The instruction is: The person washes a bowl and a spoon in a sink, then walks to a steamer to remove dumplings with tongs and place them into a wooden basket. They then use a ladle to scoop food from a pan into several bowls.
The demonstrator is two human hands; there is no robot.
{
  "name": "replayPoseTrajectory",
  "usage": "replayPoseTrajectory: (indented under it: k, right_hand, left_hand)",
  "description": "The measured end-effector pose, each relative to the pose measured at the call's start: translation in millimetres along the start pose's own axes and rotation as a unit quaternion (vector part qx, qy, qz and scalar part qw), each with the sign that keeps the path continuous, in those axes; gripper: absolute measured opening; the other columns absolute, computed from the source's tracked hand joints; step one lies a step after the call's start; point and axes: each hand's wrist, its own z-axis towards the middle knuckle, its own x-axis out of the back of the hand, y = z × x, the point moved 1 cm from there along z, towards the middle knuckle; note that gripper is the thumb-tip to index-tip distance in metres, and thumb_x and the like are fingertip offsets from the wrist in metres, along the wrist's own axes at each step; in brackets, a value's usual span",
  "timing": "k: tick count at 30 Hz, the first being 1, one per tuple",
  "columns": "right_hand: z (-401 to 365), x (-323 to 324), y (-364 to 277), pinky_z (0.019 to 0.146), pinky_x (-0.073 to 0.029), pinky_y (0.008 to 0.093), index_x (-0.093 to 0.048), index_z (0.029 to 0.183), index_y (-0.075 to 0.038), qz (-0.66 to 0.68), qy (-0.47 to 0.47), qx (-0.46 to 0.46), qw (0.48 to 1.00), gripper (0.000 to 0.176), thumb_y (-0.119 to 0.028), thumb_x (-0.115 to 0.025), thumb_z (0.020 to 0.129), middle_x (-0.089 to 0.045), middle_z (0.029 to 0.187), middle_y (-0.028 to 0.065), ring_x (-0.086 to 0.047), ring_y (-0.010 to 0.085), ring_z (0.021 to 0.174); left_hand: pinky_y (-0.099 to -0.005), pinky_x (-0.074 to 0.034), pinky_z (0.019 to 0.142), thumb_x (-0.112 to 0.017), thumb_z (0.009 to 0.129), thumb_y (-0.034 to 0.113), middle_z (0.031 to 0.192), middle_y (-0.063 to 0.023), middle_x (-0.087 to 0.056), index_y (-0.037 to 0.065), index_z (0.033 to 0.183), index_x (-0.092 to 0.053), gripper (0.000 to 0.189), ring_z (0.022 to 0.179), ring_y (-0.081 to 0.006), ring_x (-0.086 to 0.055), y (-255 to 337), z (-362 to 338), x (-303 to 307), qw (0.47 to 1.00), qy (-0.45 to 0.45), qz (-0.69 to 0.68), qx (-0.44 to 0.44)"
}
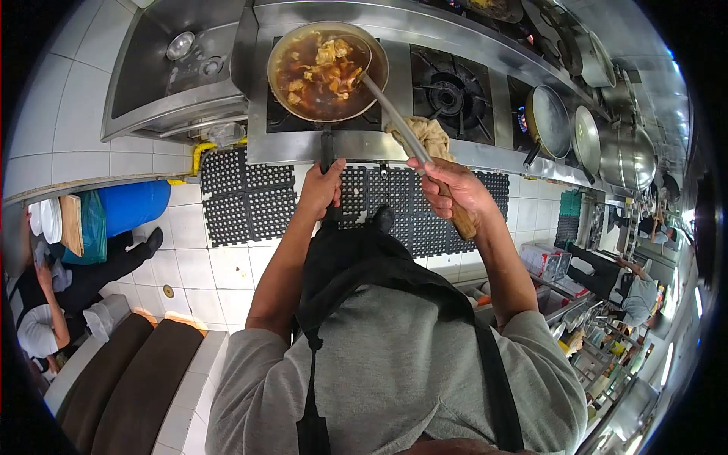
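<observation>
A wide frying pan [280,91] sits on the left burner, holding brown sauce with chunks of food [331,54]. My left hand [321,189] is closed round the pan's black handle [327,152]. In my right hand [459,191] is a long ladle [394,117], gripped near its wooden end. The ladle's bowl lies inside the pan with pieces of food in and over it, so part of it is hidden. A crumpled tan cloth [431,138] rests on the stove's front edge, just behind the ladle's shaft.
Right of the pan is a bare burner [447,95], then a pan over a flame [549,121] and large pots [628,155]. A steel sink [171,95] with a metal bowl adjoins on the left. Rubber mats [246,197] cover the floor. Other people are at both sides.
</observation>
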Motion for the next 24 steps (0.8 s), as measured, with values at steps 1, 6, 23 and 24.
replayPoseTrajectory:
  k: [1, 6, 23, 24]
  right_hand:
    - [-0.4, 0.2, 0.0, 0.037, -0.039, 0.0219, -0.056, 0.137, 0.001, -0.035, 0.02, 0.009, 0.999, 0.042, -0.03, -0.058, 0.108, -0.048, 0.07, -0.0033, -0.045, 0.0045, 0.045]
    - [-2.6, -3.4, 1.8, 0.037, -0.039, 0.0239, -0.057, 0.137, -0.001, -0.072, 0.074, 0.028, 0.994, 0.039, -0.027, -0.06, 0.107, -0.05, 0.068, -0.0029, -0.045, 0.0065, 0.043]
    - [54.3, 1.4, 31.0, 0.074, -0.055, 0.0499, -0.061, 0.128, 0.002, -0.522, 0.284, 0.218, 0.774, 0.039, -0.018, -0.066, 0.096, -0.069, 0.088, 0.0319, -0.07, 0.0481, 0.086]
    - [59.8, 3.0, 33.0, 0.074, -0.055, 0.0499, -0.061, 0.128, 0.002, -0.522, 0.281, 0.219, 0.775, 0.039, -0.018, -0.066, 0.096, -0.069, 0.088, 0.0319, -0.07, 0.0481, 0.086]
  left_hand:
    - [-0.028, -0.042, 0.038, -0.071, 0.1, 0.042, 0.066, 0.0014, -0.049, 0.006, 0.102, -0.053, 0.041, 0.045, -0.0082, -0.045, 0.1, -0.3, -0.3, 1.0, -0.001, 0.0, 0.0]
    - [-0.0277, -0.041, 0.038, -0.071, 0.1, 0.04, 0.066, 0.0015, -0.05, 0.007, 0.102, -0.053, 0.038, 0.045, -0.0084, -0.045, 1.1, -1.1, 0.0, 1.0, -0.006, -0.003, -0.004]
    - [-0.0283, -0.042, 0.039, -0.072, 0.099, 0.043, 0.066, 0.0013, -0.049, 0.007, 0.101, -0.053, 0.041, 0.044, -0.0085, -0.045, 2.0, -1.3, -1.7, 1.0, 0.008, 0.015, -0.006]
    - [-0.0288, -0.043, 0.039, -0.071, 0.099, 0.046, 0.065, 0.0018, -0.049, 0.006, 0.102, -0.054, 0.043, 0.045, -0.0086, -0.046, 1.7, -0.9, -0.9, 1.0, 0.006, 0.022, -0.007]
